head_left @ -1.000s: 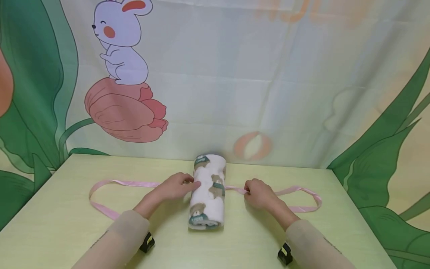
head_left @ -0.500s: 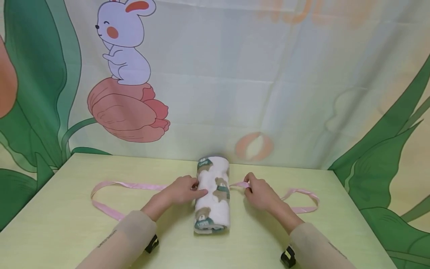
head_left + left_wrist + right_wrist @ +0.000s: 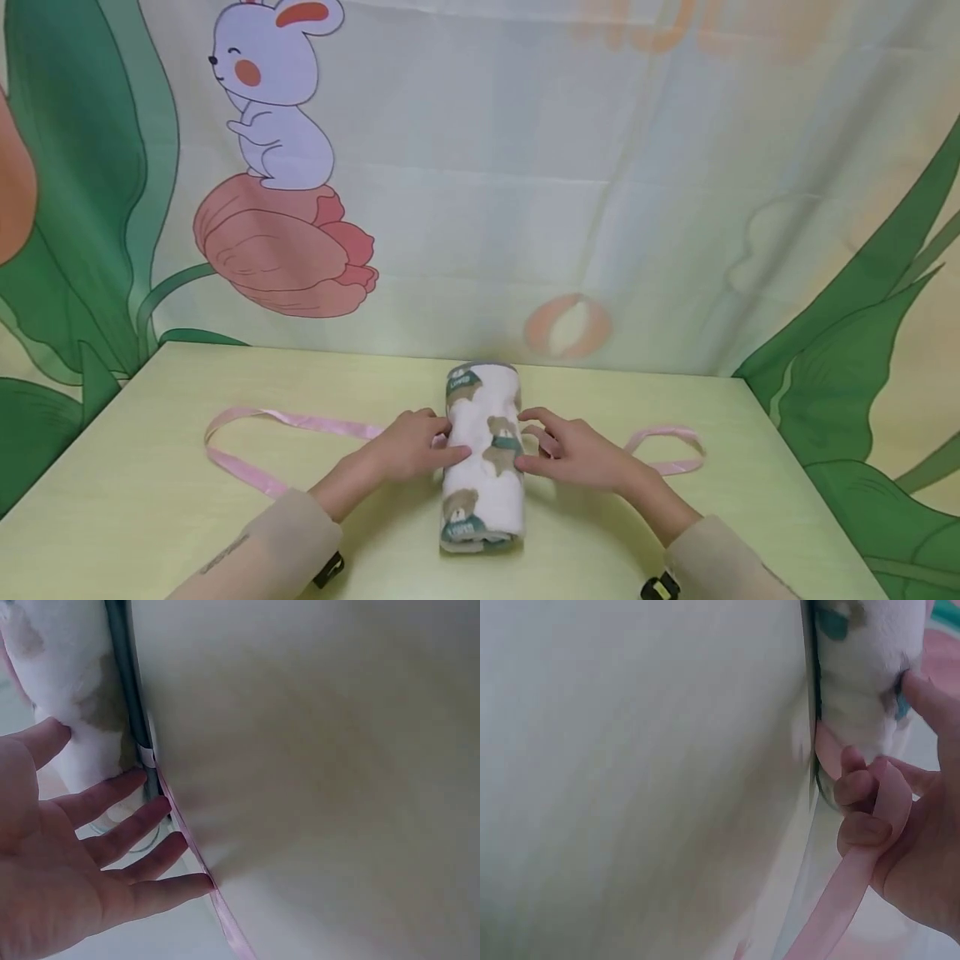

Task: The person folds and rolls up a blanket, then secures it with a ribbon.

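Rests the thumb of the left hand [image 3: 405, 446] on the left side of the rolled bear-print fleece blanket [image 3: 489, 483], with the other fingers relaxed, nearly straight and spread along the pink ribbon [image 3: 844, 881], too close to tell whether touching. Grasps that ribbon in the curled fingers of the right hand [image 3: 583, 454], with the thumb against the roll's right side. Has the blanket lengthwise between both hands on the pale yellow-green table [image 3: 570, 550], with ribbon loops to either side.
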`<state>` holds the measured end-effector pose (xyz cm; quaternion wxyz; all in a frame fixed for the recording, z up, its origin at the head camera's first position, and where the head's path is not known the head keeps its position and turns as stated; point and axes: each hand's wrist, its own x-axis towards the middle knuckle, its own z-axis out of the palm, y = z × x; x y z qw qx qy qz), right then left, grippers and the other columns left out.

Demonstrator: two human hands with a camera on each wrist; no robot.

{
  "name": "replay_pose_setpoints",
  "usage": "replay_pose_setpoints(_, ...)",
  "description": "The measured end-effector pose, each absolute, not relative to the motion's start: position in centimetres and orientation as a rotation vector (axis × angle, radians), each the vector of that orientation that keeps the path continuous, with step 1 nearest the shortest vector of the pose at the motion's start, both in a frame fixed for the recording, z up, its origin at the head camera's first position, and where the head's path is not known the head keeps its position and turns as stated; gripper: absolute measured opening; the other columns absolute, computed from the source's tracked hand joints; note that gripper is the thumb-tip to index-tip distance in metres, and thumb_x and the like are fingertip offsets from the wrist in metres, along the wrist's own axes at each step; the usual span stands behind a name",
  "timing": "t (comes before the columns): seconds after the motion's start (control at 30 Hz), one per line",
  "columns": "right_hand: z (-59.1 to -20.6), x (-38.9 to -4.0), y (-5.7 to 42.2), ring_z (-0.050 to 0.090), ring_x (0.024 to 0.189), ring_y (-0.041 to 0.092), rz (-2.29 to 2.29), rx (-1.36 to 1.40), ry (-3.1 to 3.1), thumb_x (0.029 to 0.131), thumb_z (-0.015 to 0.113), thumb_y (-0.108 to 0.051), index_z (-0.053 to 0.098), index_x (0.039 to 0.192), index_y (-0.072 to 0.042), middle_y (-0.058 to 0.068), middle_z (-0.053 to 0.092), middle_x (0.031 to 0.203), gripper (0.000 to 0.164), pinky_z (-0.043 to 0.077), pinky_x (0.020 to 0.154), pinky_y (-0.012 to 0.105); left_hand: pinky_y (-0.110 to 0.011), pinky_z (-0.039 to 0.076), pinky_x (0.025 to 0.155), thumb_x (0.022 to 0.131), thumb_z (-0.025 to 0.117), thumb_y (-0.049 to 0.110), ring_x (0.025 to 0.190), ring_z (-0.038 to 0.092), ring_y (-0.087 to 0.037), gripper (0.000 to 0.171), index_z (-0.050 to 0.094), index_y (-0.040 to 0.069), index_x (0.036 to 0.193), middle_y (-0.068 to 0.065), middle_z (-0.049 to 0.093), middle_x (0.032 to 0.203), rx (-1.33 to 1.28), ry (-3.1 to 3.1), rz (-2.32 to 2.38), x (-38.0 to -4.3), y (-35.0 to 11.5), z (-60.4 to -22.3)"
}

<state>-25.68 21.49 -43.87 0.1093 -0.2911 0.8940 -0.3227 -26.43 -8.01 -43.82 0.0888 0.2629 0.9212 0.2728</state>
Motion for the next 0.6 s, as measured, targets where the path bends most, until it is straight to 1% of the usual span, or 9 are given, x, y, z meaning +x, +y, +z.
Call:
replay_pose_setpoints(0.1,-44.0,-25.0,20.9,0.063,0.077,0.007,-0.952,-0.916,2.599,0.099,0.068,-0.045,0.044,0.149,-0.010,-0.005,0.058,0.072,0.066,0.052,0.074,0.030,-0.042,0.048,0.075,0.100,0.065,0.044,0.084,0.055,-0.022,0.038,0.066,0.006,0.099,-0.007,0.060,0.094,0.815,2.738,0.791,-25.8,-7.9,-43.9)
replay_pose_setpoints(0.17,-44.0,-24.6,20.7,0.064,0.082,0.007,-0.952,-0.936,2.592,0.099,0.069,-0.042,0.045,0.148,-0.009,-0.006,0.060,0.076,0.064,0.053,0.075,0.030,-0.043,0.049,0.077,0.101,0.065,0.043,0.085,0.056,-0.021,0.039,0.067,0.004,0.102,-0.007,0.061,0.095,0.845,2.734,0.786,-25.3,-7.9,-44.0)
replay_pose_setpoints(0.3,-44.1,-24.0,20.5,0.060,0.072,0.007,-0.931,-0.949,2.580,0.098,0.070,-0.043,0.051,0.141,-0.010,-0.007,0.063,0.084,0.057,0.052,0.070,0.029,-0.046,0.050,0.079,0.102,0.063,0.040,0.086,0.059,-0.025,0.041,0.067,0.000,0.107,-0.010,0.062,0.097,0.901,2.743,0.765,-24.2,-7.9,-44.0)
replay_pose_setpoints(0.4,-44.3,-23.6,20.5,0.055,0.065,0.006,-0.913,-0.965,2.575,0.098,0.070,-0.044,0.053,0.138,-0.010,-0.008,0.061,0.080,0.055,0.051,0.067,0.028,-0.048,0.049,0.083,0.104,0.060,0.040,0.091,0.060,-0.029,0.043,0.067,-0.002,0.110,-0.013,0.064,0.102,0.918,2.761,0.734,-23.2,-8.1,-44.0)
replay_pose_setpoints(0.6,-44.3,-22.6,20.5,0.053,0.061,0.007,-0.940,-1.002,2.540,0.097,0.071,-0.044,0.056,0.132,-0.011,-0.007,0.061,0.083,0.050,0.049,0.061,0.026,-0.050,0.048,0.088,0.105,0.058,0.042,0.097,0.058,-0.033,0.048,0.066,-0.004,0.115,-0.015,0.064,0.108,0.920,2.775,0.678,-21.6,-8.2,-43.7)
